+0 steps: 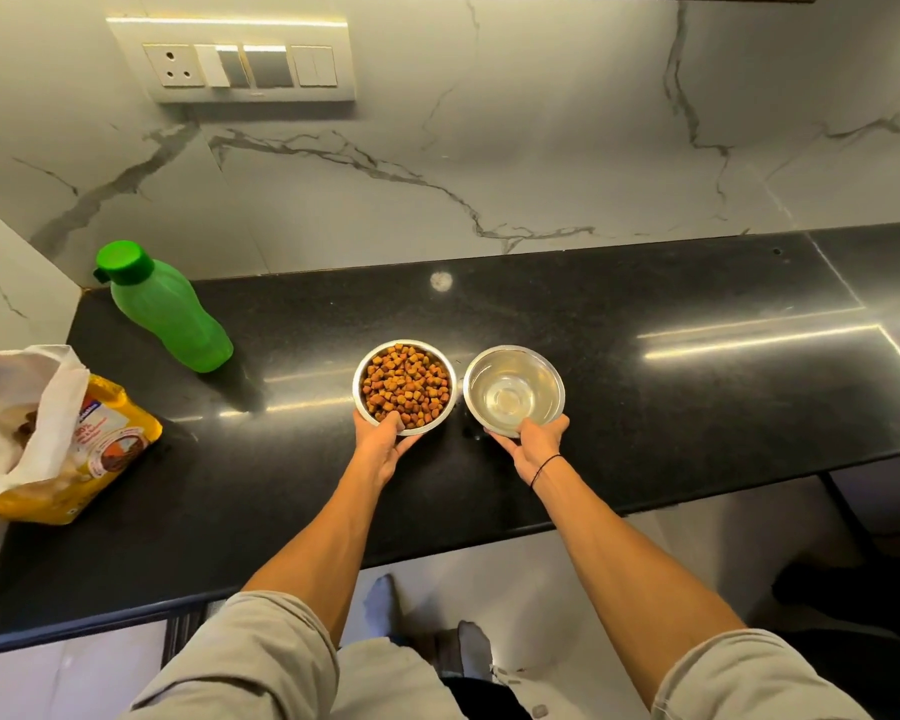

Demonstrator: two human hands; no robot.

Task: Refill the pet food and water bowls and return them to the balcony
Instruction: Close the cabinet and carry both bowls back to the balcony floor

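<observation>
Two round steel bowls side by side, just apart, on the black granite countertop (645,407): kibble-filled steel bowl (405,386) on the left, water-filled steel bowl (513,389) on the right, both upright, mouths up. Left hand (383,443) grips the kibble bowl's near rim, thumb over the edge; right hand (533,443) grips the water bowl's near rim. One green plastic bottle (165,306) upright, capped, back left. One open yellow food bag (58,449), cut off by the frame's left edge, print unreadable.
</observation>
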